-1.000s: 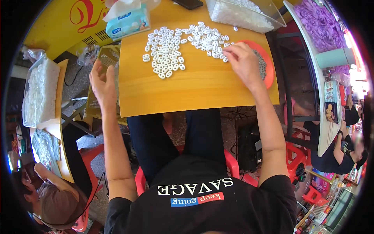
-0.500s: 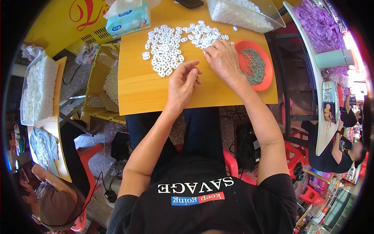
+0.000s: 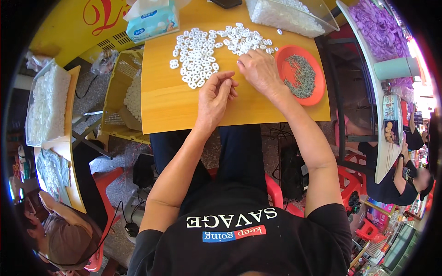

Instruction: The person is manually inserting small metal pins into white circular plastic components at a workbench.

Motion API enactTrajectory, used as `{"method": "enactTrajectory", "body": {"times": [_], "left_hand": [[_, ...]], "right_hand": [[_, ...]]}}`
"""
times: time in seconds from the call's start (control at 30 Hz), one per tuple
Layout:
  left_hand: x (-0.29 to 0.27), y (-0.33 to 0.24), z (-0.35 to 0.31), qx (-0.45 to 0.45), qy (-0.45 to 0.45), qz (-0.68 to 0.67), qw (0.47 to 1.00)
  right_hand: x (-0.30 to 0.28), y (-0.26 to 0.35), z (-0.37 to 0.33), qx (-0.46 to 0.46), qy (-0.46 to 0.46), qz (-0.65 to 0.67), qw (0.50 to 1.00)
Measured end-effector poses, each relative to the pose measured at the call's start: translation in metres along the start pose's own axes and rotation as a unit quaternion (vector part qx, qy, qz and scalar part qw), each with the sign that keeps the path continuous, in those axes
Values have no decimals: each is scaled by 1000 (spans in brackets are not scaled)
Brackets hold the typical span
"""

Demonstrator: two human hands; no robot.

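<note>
My right hand [image 3: 261, 71] is closed in a pinch just in front of a heap of small white plastic pieces [image 3: 241, 37]. A bit of white shows at its fingertips, apparently one such piece, mostly hidden. To its left, my left hand [image 3: 215, 97] hovers over the near part of the table, fingers curled and thumb against them; whatever it may hold is hidden. Beyond it, flat oval white pieces with two holes [image 3: 197, 57] lie spread in a cluster. Right of my right hand sits an orange-red bowl [image 3: 283, 69] of small grey screws [image 3: 301, 85] with a few thin yellowish sticks.
A clear bin [image 3: 285, 20] of whitish parts stands at the table's far right, a tissue pack [image 3: 152, 23] at far left. Below the left edge is a yellow crate [image 3: 110, 110]. A side table on the right holds purple strips [image 3: 380, 30] and a green cup [image 3: 396, 69]. Other people sit both sides.
My right hand has drawn back slightly from the heap, toward my left hand. My left hand has hardly moved.
</note>
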State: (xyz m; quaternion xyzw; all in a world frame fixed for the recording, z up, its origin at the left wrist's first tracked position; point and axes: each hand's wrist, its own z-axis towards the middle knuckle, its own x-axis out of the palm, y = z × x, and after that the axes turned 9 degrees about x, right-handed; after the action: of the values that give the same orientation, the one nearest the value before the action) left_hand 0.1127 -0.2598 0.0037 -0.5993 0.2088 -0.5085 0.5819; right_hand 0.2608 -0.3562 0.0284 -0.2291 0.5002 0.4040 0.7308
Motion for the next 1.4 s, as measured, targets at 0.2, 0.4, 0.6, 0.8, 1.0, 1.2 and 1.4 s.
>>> {"method": "enactTrajectory", "body": {"times": [0.2,0.4,0.6,0.8,1.0,1.2,1.4], "left_hand": [[6,3,4,17,-41,-27,999],[-6,4,6,-24,-12,6,1000],[5,5,2,17,-28,29,999],[7,3,0,33,-26,49,998],[11,2,-3,27,-18,67,997],[2,-1,-2,18,-32,58,998],[8,-5,1,1,-35,-9,999]], "right_hand": [[-10,4,-9,79,-26,187,979],[-45,40,-25,184,70,372,907],[-32,33,-36,248,46,443,860],[-29,35,-39,347,123,544,753],[-27,24,-44,331,158,538,759],[-59,-17,-34,255,58,308,915],[-59,-89,-42,247,56,39,967]]}}
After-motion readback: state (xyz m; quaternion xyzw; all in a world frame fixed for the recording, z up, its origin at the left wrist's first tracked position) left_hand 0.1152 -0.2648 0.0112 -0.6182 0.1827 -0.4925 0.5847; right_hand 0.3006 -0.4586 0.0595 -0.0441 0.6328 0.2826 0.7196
